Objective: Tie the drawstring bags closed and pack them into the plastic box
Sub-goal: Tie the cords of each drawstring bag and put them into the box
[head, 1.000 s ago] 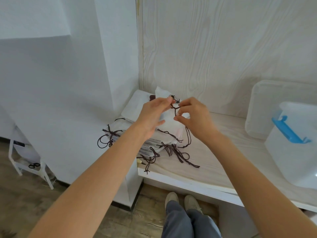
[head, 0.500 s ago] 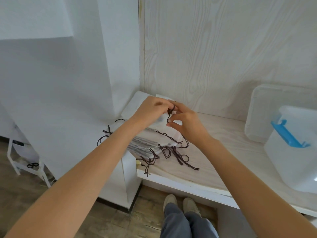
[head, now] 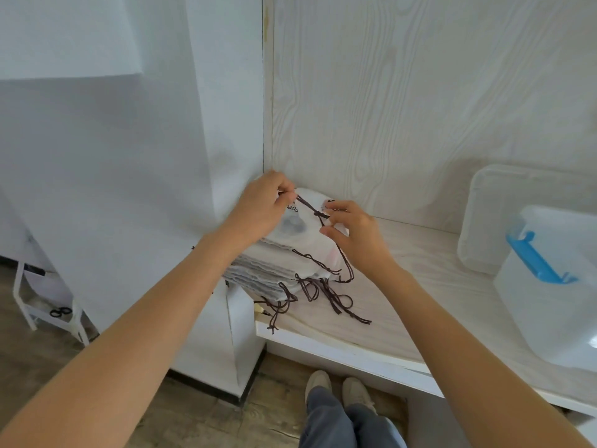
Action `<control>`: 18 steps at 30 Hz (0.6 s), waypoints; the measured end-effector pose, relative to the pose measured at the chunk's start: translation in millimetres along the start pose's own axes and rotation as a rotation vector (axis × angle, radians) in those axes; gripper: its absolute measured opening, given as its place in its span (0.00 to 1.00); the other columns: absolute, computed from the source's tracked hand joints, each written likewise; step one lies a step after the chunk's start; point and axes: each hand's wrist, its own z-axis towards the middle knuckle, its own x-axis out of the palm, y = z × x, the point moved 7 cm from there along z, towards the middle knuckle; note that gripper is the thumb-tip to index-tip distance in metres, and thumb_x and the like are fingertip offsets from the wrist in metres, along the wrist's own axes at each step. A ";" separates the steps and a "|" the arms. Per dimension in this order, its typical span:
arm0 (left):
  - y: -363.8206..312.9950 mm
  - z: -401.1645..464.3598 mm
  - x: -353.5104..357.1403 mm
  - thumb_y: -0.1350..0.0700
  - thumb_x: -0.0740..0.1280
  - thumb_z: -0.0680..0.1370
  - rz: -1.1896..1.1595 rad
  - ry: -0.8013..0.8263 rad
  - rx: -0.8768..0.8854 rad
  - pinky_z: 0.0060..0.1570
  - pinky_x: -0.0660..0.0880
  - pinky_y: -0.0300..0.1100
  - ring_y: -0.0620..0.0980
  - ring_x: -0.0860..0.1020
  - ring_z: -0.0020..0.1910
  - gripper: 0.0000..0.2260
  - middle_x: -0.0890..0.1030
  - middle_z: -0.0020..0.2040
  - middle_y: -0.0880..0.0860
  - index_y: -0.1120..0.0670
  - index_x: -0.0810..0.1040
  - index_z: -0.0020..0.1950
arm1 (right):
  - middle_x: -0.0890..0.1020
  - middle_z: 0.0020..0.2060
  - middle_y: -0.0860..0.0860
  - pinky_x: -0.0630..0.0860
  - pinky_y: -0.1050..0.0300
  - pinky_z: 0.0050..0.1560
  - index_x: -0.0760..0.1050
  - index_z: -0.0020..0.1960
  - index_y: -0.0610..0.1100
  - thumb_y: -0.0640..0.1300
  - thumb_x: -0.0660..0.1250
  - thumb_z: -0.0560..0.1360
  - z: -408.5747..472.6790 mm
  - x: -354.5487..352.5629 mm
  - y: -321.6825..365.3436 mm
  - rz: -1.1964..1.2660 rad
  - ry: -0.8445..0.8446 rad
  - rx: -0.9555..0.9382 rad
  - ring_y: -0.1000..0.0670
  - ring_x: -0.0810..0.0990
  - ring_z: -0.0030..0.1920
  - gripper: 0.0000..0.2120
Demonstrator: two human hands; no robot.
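**Cord drawn taut over the top bag**

Hands now apart where half a second ago bunched together: left hand (head: 261, 210) pinching one end of the dark cord (head: 309, 206), right hand (head: 350, 236) pinching near the knot, probably tightening. Top bag (head: 295, 226) on the stack (head: 258, 270), far left of the pale wood shelf (head: 403, 305); not yet packed. Plastic box (head: 549, 286) with blue latch at right, lid (head: 504, 215) behind against the wall. Wood floor below.
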 end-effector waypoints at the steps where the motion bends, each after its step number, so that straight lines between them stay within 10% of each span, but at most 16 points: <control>1: 2.6 -1.3 7.2 0.60 0.61 0.80 -0.188 0.035 -0.073 0.50 0.69 0.29 0.47 0.75 0.52 0.06 0.78 0.52 0.50 0.60 0.76 0.51 | 0.76 0.60 0.48 0.64 0.75 0.47 0.78 0.42 0.38 0.39 0.68 0.74 0.3 0.9 -2.3 0.045 0.002 0.039 0.56 0.74 0.55 0.04; 5: 13.1 -1.2 25.7 0.63 0.55 0.80 -0.784 -0.048 -0.344 0.44 0.75 0.40 0.47 0.79 0.40 0.10 0.80 0.42 0.54 0.56 0.69 0.40 | 0.77 0.57 0.51 0.68 0.75 0.53 0.77 0.40 0.43 0.40 0.67 0.74 -0.1 6.8 -12.7 0.291 0.026 0.228 0.55 0.73 0.56 0.04; 9: 20.6 -0.6 32.0 0.61 0.56 0.80 -0.796 -0.083 -0.458 0.19 0.59 0.31 0.40 0.63 0.18 0.11 0.74 0.36 0.51 0.53 0.66 0.38 | 0.80 0.51 0.52 0.68 0.63 0.51 0.77 0.37 0.48 0.39 0.65 0.75 -5.0 9.9 -20.0 0.543 0.039 0.383 0.58 0.75 0.48 0.09; 14: 14.2 -6.3 42.7 0.62 0.56 0.80 -1.024 0.034 -0.598 0.16 0.53 0.31 0.39 0.56 0.16 0.11 0.79 0.45 0.53 0.54 0.67 0.38 | 0.82 0.51 0.50 0.71 0.50 0.59 0.79 0.40 0.45 0.41 0.66 0.75 -13.5 15.2 -30.6 0.736 0.022 0.527 0.50 0.77 0.57 0.06; 18: 14.0 -13.3 58.3 0.60 0.57 0.79 -1.391 0.115 -0.680 0.16 0.52 0.31 0.41 0.55 0.15 0.11 0.81 0.54 0.57 0.55 0.68 0.37 | 0.82 0.42 0.51 0.74 0.60 0.48 0.79 0.43 0.41 0.41 0.65 0.76 -15.1 14.6 -29.4 0.920 -0.002 0.576 0.55 0.78 0.48 0.06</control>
